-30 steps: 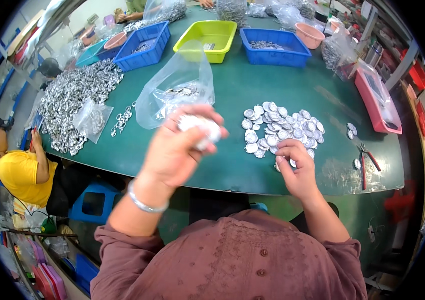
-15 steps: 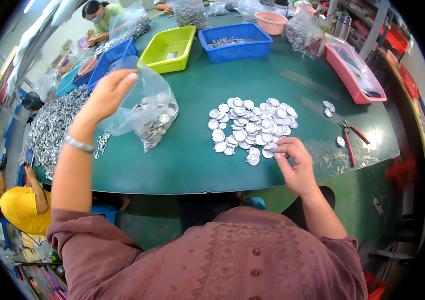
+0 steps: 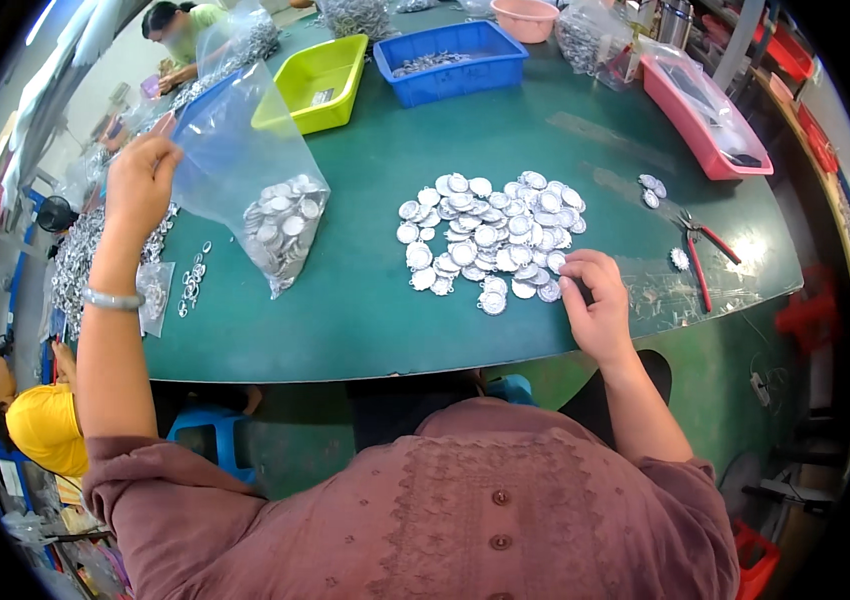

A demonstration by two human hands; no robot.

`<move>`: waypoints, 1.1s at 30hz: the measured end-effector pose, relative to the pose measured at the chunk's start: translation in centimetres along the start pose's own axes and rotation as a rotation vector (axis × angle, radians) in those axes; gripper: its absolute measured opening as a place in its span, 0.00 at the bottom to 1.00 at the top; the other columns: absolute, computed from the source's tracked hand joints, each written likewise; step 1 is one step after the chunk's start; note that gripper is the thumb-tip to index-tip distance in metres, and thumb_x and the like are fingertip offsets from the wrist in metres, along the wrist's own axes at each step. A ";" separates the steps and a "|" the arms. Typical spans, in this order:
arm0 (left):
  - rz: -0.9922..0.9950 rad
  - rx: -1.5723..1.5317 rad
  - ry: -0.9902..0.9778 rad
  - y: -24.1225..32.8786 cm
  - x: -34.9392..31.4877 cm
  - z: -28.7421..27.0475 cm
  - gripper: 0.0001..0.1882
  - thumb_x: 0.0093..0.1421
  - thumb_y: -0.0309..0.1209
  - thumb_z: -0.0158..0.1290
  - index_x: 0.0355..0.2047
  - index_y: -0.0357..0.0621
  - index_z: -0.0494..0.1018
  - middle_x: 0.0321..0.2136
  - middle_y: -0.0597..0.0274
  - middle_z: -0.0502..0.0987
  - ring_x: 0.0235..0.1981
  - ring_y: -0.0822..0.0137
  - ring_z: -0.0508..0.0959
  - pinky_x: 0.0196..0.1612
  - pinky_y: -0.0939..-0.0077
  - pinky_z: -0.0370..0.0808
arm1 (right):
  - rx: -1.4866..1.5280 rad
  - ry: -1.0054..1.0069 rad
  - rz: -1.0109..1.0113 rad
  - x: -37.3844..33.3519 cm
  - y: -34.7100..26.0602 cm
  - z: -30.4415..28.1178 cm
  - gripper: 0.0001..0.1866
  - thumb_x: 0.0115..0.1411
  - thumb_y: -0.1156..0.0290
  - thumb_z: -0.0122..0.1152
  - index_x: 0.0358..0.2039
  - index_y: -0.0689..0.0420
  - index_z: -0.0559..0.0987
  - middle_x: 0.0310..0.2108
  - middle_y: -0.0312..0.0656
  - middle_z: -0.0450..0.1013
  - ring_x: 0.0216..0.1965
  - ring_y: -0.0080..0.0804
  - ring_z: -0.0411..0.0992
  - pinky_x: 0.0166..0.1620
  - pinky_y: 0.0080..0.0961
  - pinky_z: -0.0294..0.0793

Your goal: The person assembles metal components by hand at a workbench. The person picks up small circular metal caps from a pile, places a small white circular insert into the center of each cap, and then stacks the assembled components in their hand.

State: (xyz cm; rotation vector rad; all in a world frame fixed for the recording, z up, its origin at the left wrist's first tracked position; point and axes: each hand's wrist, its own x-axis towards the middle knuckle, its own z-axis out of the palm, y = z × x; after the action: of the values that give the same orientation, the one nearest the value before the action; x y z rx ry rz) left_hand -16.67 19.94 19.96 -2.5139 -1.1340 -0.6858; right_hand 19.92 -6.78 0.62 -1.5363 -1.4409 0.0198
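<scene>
My left hand (image 3: pixel 142 185) is raised at the left, its fingers pinching the upper edge of a clear plastic bag (image 3: pixel 237 135). The bag stretches down to the table with a heap of round silver pendants (image 3: pixel 285 228) in its lower part. A loose pile of similar pendants (image 3: pixel 490 235), each disc-shaped with a small loop, lies at the middle of the green table (image 3: pixel 375 330). At the pile's right edge rests my right hand (image 3: pixel 600 305), fingers loosely curved and thumb apart from them. Its fingertips are close to the outermost pendants; no pendant shows between them.
Red-handled pliers (image 3: pixel 700 260) lie at the right, near a few single pendants (image 3: pixel 653 190). Toward the back stand a yellow-green tray (image 3: pixel 320 115), a blue tray (image 3: pixel 460 80) and a pink tray (image 3: pixel 705 150). Many small metal parts (image 3: pixel 90 260) cover the left, near a co-worker in yellow (image 3: pixel 45 425).
My left hand has moved left and slightly down, drawing the bag's upper part out taut. My right hand stays beside the pendant pile. The whole view has shifted slightly.
</scene>
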 end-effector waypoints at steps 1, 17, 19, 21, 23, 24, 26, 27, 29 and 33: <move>0.021 0.038 0.053 0.6 0.5 0.2 0.04 0.49 0.24 0.50 0.26 0.37 0.72 0.30 0.52 0.73 0.33 0.53 0.73 0.37 0.67 0.69 | 0.017 0.008 0.022 0.1 0.1 -0.1 0.07 0.45 0.82 0.56 0.28 0.59 0.74 0.34 0.42 0.69 0.37 0.38 0.66 0.38 0.28 0.66; -0.055 -0.473 -0.478 18.0 -1.9 16.0 0.22 0.49 0.35 0.56 0.44 0.41 0.68 0.38 0.50 0.69 0.38 0.54 0.71 0.42 0.67 0.69 | 0.053 0.042 0.008 0.2 0.1 -0.2 0.07 0.44 0.82 0.56 0.27 0.59 0.74 0.33 0.42 0.69 0.35 0.38 0.66 0.37 0.27 0.66; -0.011 -0.452 -0.576 17.6 -1.3 17.0 0.18 0.50 0.33 0.55 0.41 0.42 0.70 0.34 0.52 0.69 0.36 0.55 0.71 0.40 0.67 0.69 | 0.049 0.035 0.018 0.0 0.1 -0.3 0.07 0.45 0.82 0.56 0.27 0.59 0.74 0.33 0.42 0.69 0.35 0.38 0.66 0.37 0.27 0.66; 0.010 -0.490 -0.581 17.2 -0.9 17.8 0.15 0.51 0.31 0.54 0.40 0.43 0.71 0.33 0.53 0.69 0.35 0.55 0.71 0.40 0.67 0.68 | 0.064 0.024 0.041 0.0 0.0 -0.4 0.07 0.45 0.82 0.56 0.27 0.59 0.74 0.33 0.42 0.69 0.35 0.39 0.67 0.37 0.27 0.66; 0.044 -0.517 -0.542 16.9 -1.1 18.0 0.11 0.53 0.27 0.50 0.38 0.44 0.71 0.29 0.54 0.70 0.32 0.57 0.71 0.37 0.69 0.69 | 0.062 0.024 0.041 0.0 0.1 -0.5 0.07 0.45 0.82 0.56 0.27 0.60 0.74 0.33 0.42 0.69 0.35 0.39 0.66 0.37 0.27 0.66; 0.041 -0.514 -0.542 16.8 -1.3 18.0 0.11 0.53 0.27 0.50 0.38 0.44 0.71 0.29 0.54 0.70 0.32 0.57 0.71 0.37 0.69 0.69 | 0.060 0.023 0.040 0.0 0.1 -0.5 0.07 0.45 0.82 0.56 0.27 0.60 0.74 0.33 0.42 0.69 0.35 0.39 0.66 0.37 0.27 0.66; -0.113 -0.664 -0.454 16.5 -1.5 17.8 0.10 0.54 0.26 0.50 0.38 0.42 0.71 0.27 0.57 0.71 0.27 0.64 0.71 0.32 0.72 0.70 | 0.061 0.022 0.030 0.0 0.1 -0.4 0.07 0.45 0.82 0.56 0.27 0.60 0.74 0.33 0.42 0.69 0.35 0.39 0.66 0.37 0.27 0.66; -0.227 -0.787 -0.510 16.0 -1.8 18.0 0.10 0.55 0.25 0.49 0.38 0.39 0.71 0.26 0.62 0.72 0.24 0.73 0.70 0.27 0.78 0.69 | 0.059 0.022 0.020 0.1 0.1 -0.4 0.07 0.45 0.82 0.56 0.27 0.60 0.73 0.33 0.42 0.69 0.35 0.39 0.66 0.37 0.27 0.66; -0.416 -1.101 -0.573 16.5 -2.1 16.8 0.10 0.56 0.25 0.48 0.39 0.38 0.71 0.26 0.64 0.72 0.23 0.75 0.70 0.27 0.81 0.69 | 0.077 0.028 0.034 0.0 0.2 -0.3 0.07 0.45 0.82 0.56 0.27 0.59 0.73 0.33 0.42 0.69 0.35 0.39 0.66 0.37 0.27 0.66; -0.614 -1.612 -0.692 18.1 -3.1 14.5 0.10 0.56 0.24 0.49 0.40 0.38 0.70 0.26 0.67 0.71 0.23 0.77 0.69 0.26 0.87 0.67 | 0.053 0.056 0.010 0.3 0.1 0.1 0.08 0.45 0.82 0.56 0.29 0.59 0.73 0.32 0.42 0.70 0.35 0.39 0.66 0.37 0.28 0.66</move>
State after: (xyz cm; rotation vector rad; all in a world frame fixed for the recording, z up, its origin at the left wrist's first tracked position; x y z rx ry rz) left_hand -0.36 12.86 4.76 -3.8966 -2.2732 -1.2835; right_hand 20.04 -6.48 0.71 -1.4890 -1.3781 0.0204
